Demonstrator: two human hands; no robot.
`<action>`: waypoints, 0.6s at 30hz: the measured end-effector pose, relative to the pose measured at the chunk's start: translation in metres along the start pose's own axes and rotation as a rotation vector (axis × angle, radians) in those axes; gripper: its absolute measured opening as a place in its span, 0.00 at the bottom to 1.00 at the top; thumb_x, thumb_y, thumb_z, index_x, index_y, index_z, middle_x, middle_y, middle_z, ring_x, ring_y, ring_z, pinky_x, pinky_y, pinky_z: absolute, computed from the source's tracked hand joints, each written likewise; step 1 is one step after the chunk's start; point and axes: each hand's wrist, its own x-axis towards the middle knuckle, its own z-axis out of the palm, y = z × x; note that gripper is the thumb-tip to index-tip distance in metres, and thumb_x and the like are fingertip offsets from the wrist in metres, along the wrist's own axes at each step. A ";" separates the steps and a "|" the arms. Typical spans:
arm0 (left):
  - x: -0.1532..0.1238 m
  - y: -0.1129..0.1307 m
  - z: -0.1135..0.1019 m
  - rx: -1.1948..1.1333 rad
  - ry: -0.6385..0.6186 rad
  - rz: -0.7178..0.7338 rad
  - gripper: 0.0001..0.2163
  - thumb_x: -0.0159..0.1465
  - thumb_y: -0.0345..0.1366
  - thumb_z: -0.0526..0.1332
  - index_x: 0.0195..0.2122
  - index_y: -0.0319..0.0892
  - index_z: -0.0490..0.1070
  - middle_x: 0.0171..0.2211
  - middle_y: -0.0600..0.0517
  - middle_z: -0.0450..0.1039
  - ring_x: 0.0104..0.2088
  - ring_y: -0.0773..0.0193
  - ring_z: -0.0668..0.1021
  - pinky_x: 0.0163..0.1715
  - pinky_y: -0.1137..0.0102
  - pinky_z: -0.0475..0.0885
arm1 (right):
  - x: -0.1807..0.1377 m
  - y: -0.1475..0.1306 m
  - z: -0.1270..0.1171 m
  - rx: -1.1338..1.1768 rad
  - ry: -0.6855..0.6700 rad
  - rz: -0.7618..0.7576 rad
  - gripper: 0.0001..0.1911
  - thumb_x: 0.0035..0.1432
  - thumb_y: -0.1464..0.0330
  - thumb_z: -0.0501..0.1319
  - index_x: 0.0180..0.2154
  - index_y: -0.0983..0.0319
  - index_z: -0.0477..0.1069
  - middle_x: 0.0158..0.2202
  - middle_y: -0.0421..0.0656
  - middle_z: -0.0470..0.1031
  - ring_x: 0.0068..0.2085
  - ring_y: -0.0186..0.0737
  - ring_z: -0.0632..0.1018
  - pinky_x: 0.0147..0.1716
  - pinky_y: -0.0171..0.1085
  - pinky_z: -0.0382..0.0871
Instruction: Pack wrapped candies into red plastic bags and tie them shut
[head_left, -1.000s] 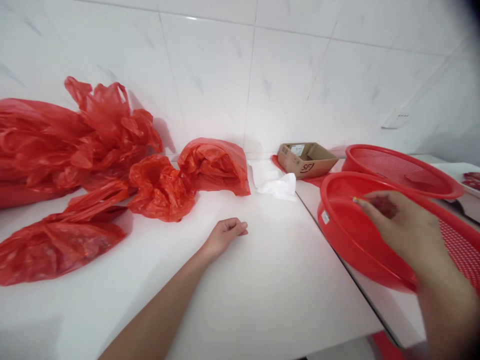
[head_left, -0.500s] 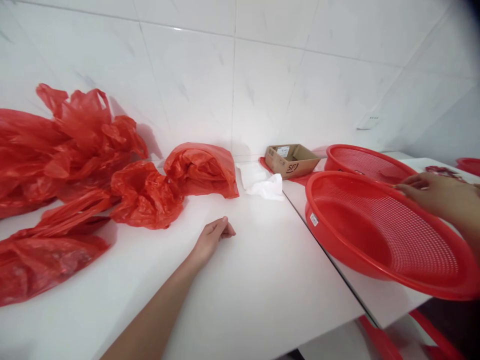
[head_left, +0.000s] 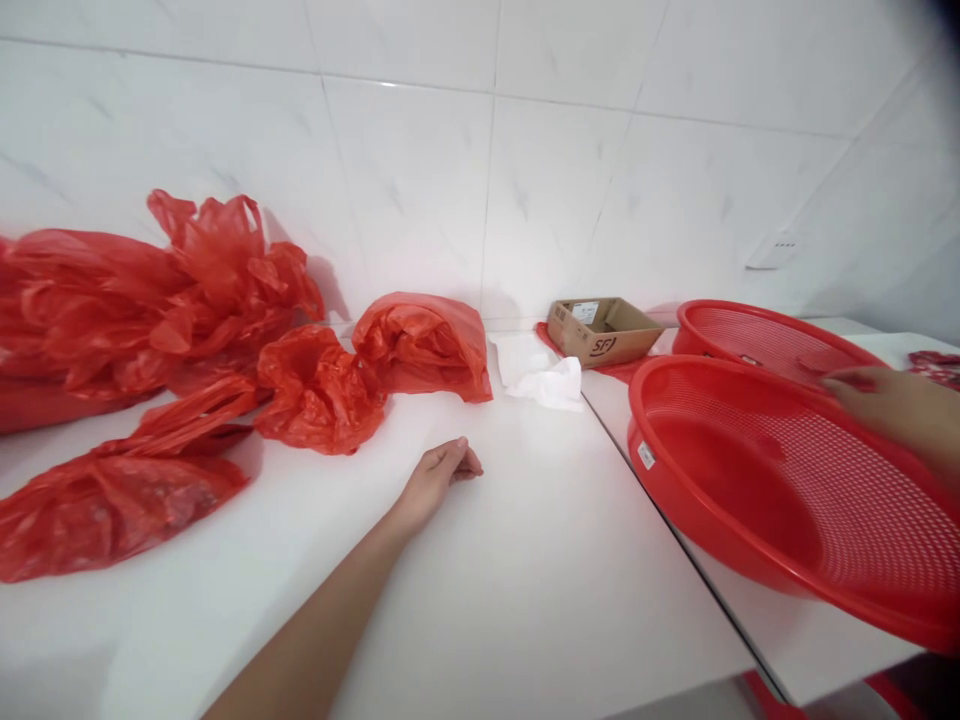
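My left hand (head_left: 442, 474) rests on the white table (head_left: 525, 560), its fingers loosely curled with nothing visible in them. It lies apart from the red plastic bags, left of the front basket. At the right, my right hand (head_left: 877, 402) hangs over the rear red plastic basket (head_left: 694, 318), close to its front side. Its fingers are extended toward the left, and I see nothing between them. A few small items (head_left: 750, 360) lie in the rear basket, too small to name. The large front basket (head_left: 679, 520) has perforated walls and a white label.
A brown cardboard box (head_left: 626, 348) and crumpled white paper (head_left: 551, 382) sit near the tiled wall. Bunched red plastic bags (head_left: 217, 300) and a folded one (head_left: 427, 345) fill the left side. Dark red packets (head_left: 937, 366) lie far right. A gap (head_left: 690, 560) separates two tables.
The view has swung slightly left, so everything appears shifted right. A small thing showed at my right fingertips before; it is not visible there now. My left hand has stayed on the table.
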 end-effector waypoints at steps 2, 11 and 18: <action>0.000 0.000 0.000 -0.007 -0.002 0.002 0.20 0.63 0.53 0.57 0.26 0.40 0.73 0.29 0.50 0.72 0.36 0.61 0.74 0.45 0.64 0.70 | -0.011 -0.046 -0.011 0.045 -0.206 -0.007 0.13 0.51 0.64 0.67 0.40 0.58 0.80 0.40 0.51 0.80 0.32 0.44 0.74 0.33 0.43 0.61; 0.000 -0.004 -0.001 -0.042 -0.009 0.014 0.19 0.62 0.53 0.58 0.29 0.40 0.72 0.30 0.51 0.72 0.35 0.62 0.76 0.44 0.64 0.71 | -0.152 -0.320 -0.016 0.714 -0.580 -0.949 0.14 0.63 0.69 0.54 0.43 0.56 0.77 0.46 0.43 0.78 0.46 0.44 0.76 0.48 0.44 0.67; 0.002 -0.005 0.000 -0.064 -0.016 0.023 0.20 0.58 0.55 0.62 0.28 0.40 0.72 0.28 0.50 0.72 0.32 0.62 0.76 0.41 0.63 0.72 | -0.198 -0.426 0.039 0.686 -0.591 -0.895 0.18 0.54 0.75 0.61 0.48 0.65 0.75 0.60 0.57 0.64 0.57 0.62 0.69 0.53 0.55 0.62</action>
